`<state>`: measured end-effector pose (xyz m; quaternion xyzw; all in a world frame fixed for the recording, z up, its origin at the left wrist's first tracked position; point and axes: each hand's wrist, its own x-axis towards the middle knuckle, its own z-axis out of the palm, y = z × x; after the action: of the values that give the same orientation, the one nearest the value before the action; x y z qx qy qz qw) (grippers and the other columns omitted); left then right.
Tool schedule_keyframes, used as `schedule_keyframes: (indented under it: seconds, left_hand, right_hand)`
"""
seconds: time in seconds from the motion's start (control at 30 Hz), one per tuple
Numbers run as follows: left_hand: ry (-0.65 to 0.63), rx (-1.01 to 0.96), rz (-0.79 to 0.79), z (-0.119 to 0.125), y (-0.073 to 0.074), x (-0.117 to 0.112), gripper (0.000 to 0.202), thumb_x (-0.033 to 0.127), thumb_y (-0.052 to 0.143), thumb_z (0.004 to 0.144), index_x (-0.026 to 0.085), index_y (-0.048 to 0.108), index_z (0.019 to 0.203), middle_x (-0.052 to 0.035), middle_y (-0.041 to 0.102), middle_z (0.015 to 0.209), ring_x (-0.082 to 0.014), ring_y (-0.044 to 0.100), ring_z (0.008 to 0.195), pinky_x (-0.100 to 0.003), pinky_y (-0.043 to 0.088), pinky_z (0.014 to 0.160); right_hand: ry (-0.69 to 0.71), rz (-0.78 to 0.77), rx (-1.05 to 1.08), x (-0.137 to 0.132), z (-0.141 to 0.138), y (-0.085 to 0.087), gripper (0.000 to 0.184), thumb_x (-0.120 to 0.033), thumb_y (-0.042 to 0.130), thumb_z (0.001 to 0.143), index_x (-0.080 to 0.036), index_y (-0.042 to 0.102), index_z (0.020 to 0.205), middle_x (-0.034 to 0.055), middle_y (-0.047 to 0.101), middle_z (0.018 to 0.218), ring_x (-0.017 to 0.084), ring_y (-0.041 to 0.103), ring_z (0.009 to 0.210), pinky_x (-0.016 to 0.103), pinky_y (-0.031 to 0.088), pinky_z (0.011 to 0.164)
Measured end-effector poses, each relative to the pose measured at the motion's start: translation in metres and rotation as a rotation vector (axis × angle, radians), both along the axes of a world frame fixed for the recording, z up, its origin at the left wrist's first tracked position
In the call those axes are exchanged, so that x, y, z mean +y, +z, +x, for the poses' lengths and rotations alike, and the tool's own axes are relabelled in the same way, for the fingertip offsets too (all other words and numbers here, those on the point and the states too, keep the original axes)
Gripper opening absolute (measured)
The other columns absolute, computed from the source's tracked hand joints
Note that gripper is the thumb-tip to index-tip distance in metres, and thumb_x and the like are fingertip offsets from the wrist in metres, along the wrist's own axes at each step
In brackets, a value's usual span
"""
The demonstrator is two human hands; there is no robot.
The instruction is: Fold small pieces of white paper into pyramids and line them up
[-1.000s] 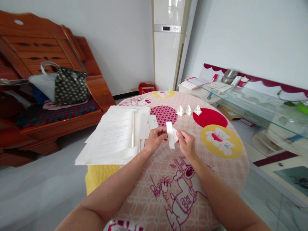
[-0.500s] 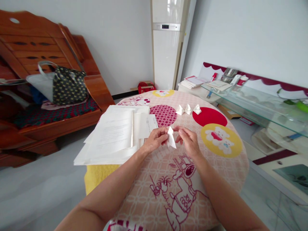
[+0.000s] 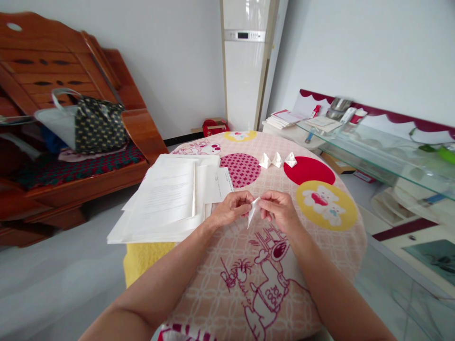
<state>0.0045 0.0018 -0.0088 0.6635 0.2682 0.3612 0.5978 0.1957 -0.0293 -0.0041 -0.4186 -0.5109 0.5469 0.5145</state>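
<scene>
A small piece of folded white paper (image 3: 252, 212) is pinched between my two hands, its narrow point hanging downward over the table. My left hand (image 3: 233, 208) grips its left side between thumb and fingers. On the upper right edge, my right hand (image 3: 280, 210) has its thumb and fingertips closed. Beyond the hands stand three folded white paper shapes in a row: a left one (image 3: 265, 160), a middle one (image 3: 277, 160) and a right one (image 3: 290, 160). Left of my hands lies a stack of white paper sheets (image 3: 167, 194), some with printed text.
A patterned cloth covers the round table (image 3: 220, 284). On the left stands a wooden bench (image 3: 78, 189) with a black patterned bag (image 3: 99, 125). To the right is a glass shelf (image 3: 384, 154) with metal containers (image 3: 339, 108). A tall white air conditioner (image 3: 243, 80) stands at the back.
My right fingers have closed in on the folded paper, which both hands now hold. The paper has turned so its lower point swings left, and it sits slightly lower.
</scene>
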Motion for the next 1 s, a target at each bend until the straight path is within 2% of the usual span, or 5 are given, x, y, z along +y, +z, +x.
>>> schedule_keyframes:
  seconds: [0.2, 0.37, 0.7, 0.83, 1.0]
  left_hand:
    - [0.020, -0.045, 0.001, 0.002, 0.000, -0.002, 0.034, 0.037, 0.082, 0.077, 0.015, 0.062, 0.094, -0.0020, 0.063, 0.081, -0.0092, 0.053, 0.062, -0.022, 0.039, 0.057]
    - [0.047, -0.050, 0.014, 0.006, 0.002, -0.007, 0.039, 0.042, 0.082, 0.078, 0.015, 0.061, 0.097, -0.0030, 0.064, 0.083, -0.0104, 0.056, 0.066, -0.023, 0.041, 0.060]
    - [0.118, -0.040, 0.033, 0.009, 0.009, -0.015, 0.034, 0.043, 0.076, 0.084, 0.015, 0.061, 0.096, -0.0024, 0.063, 0.079, -0.0111, 0.057, 0.066, -0.023, 0.043, 0.060]
    - [0.171, -0.004, 0.095, 0.010, 0.008, -0.017, 0.030, 0.040, 0.074, 0.085, 0.017, 0.058, 0.093, -0.0001, 0.061, 0.074, -0.0098, 0.054, 0.061, -0.022, 0.039, 0.057]
    - [0.271, 0.066, 0.196, 0.013, 0.007, -0.020, 0.022, 0.035, 0.071, 0.085, 0.017, 0.058, 0.089, 0.0011, 0.060, 0.073, -0.0086, 0.050, 0.057, -0.021, 0.037, 0.054]
  right_hand:
    - [0.046, -0.024, 0.080, -0.001, 0.001, 0.003, 0.023, -0.041, 0.075, 0.079, -0.019, 0.070, 0.074, 0.0026, 0.070, 0.059, 0.014, 0.062, 0.046, 0.020, 0.040, 0.038]
    - [0.037, -0.021, 0.080, -0.001, 0.000, 0.004, 0.026, -0.043, 0.076, 0.078, -0.019, 0.069, 0.073, 0.0023, 0.069, 0.060, 0.015, 0.063, 0.047, 0.022, 0.045, 0.040]
    - [0.029, -0.021, 0.106, 0.001, 0.000, -0.001, 0.023, -0.041, 0.078, 0.076, -0.019, 0.069, 0.074, 0.0011, 0.069, 0.060, 0.014, 0.061, 0.045, 0.022, 0.045, 0.041]
    - [0.013, -0.006, 0.067, -0.001, 0.000, 0.001, 0.024, -0.039, 0.083, 0.070, -0.020, 0.068, 0.071, -0.0019, 0.065, 0.056, 0.012, 0.057, 0.042, 0.023, 0.043, 0.040]
    - [0.009, 0.016, 0.038, -0.001, -0.001, 0.001, 0.025, -0.038, 0.081, 0.072, -0.020, 0.065, 0.067, -0.0031, 0.061, 0.055, 0.011, 0.054, 0.042, 0.022, 0.042, 0.040]
